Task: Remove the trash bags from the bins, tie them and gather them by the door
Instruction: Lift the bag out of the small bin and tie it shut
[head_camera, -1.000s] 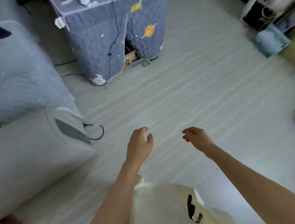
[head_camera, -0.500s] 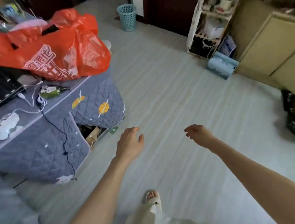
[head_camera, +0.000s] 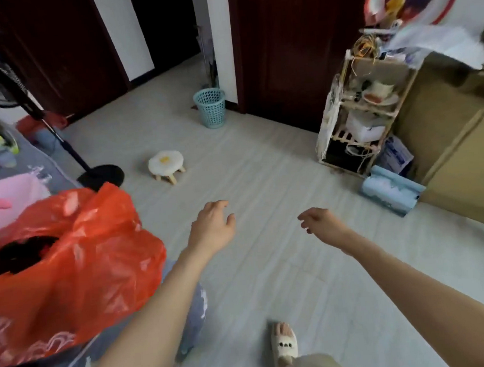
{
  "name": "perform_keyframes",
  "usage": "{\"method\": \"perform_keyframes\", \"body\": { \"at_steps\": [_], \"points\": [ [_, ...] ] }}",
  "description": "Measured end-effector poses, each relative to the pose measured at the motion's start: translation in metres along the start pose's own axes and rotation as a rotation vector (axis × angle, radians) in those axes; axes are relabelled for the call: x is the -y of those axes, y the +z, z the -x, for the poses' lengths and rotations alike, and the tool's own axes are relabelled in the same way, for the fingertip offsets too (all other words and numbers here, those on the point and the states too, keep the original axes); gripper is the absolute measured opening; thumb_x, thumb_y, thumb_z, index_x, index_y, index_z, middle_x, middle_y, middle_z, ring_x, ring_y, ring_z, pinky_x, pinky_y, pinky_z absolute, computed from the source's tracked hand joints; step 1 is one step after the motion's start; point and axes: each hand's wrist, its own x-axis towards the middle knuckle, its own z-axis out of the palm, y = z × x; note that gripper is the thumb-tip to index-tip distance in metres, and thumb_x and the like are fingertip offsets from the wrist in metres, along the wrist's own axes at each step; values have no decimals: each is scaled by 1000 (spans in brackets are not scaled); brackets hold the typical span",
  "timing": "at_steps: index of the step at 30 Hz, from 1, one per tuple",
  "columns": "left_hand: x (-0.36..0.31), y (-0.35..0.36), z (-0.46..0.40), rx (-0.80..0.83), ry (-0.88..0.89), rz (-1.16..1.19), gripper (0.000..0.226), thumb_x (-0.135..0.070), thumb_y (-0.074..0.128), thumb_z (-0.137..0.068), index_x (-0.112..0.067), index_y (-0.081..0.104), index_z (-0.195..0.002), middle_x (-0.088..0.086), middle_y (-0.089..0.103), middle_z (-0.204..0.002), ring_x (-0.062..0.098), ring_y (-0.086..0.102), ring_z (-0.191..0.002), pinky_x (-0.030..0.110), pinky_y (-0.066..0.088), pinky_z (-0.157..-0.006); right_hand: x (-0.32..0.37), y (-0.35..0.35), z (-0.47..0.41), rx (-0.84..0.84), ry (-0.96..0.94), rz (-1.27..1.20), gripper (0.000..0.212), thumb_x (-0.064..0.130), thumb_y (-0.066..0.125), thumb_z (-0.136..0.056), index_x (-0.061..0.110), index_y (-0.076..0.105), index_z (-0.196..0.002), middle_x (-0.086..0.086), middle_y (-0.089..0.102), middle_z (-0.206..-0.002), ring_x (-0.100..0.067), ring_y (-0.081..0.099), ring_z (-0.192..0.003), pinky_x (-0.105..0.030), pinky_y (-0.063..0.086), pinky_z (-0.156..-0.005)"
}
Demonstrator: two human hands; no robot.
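Both arms reach fwd over a pale plank floor (head_camera: 262, 167). Left hand (head_camera: 212, 229) is released, fingers loosely spread, holding nothing. Right hand (head_camera: 322, 223) also holds nothing, fingers loosely curled, palm down. Far ahead, btwn two dark doors, a teal mesh bin (head_camera: 210, 107) stands upright on the floor just beside the right-hand door (head_camera: 290, 47); can't tell if a bag is in it. At left, a big red plastic bag (head_camera: 67, 271) sits on the bench w/ a grey quilted cover (head_camera: 196, 310). A small white stool (head_camera: 166, 164) stands mid-floor, near a black fan base (head_camera: 101, 175). Wooden shelf rack (head_camera: 360, 114) at right. One foot in a cream slipper (head_camera: 284, 345) below.
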Motion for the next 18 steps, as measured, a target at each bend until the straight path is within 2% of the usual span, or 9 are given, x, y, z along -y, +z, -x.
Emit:
{"method": "perform_keyframes", "body": {
  "at_steps": [4, 10, 15, 18],
  "points": [
    [-18, -47, -128, -52, -52, 21, 42, -24, 44, -93, -13, 43, -133, 13, 43, -139, 29, 40, -130, 41, 35, -107, 72, -30, -133, 35, -41, -11, 30, 11, 37, -93, 8, 62, -109, -14, 64, -112, -26, 58, -103, -35, 45, -92],
    [8, -95, -268, -108, -166, 39, 41, -25, 45, -93, -12, 43, -132, 13, 43, -138, 29, 40, -129, 42, 36, -106, 173, -25, -282, 168, -138, 65, 31, 9, 38, -92, 10, 60, -114, -10, 62, -119, -26, 58, -110, -24, 40, -81],
    [57, -139, -437, -164, -234, 52, 42, -26, 44, -93, -16, 43, -133, 11, 42, -140, 31, 40, -129, 39, 37, -105, 261, -3, -456, 173, -236, 85, 31, 7, 39, -91, 7, 62, -113, -11, 62, -121, -27, 58, -109, -29, 44, -89],
    [82, -182, -546, -182, -236, 76, 42, -25, 44, -93, -15, 43, -133, 12, 43, -140, 30, 41, -129, 36, 35, -106, 326, 1, -560, 190, -249, 130, 31, 8, 39, -92, 7, 61, -114, -7, 60, -116, -25, 57, -109, -33, 43, -97]
  ]
}}
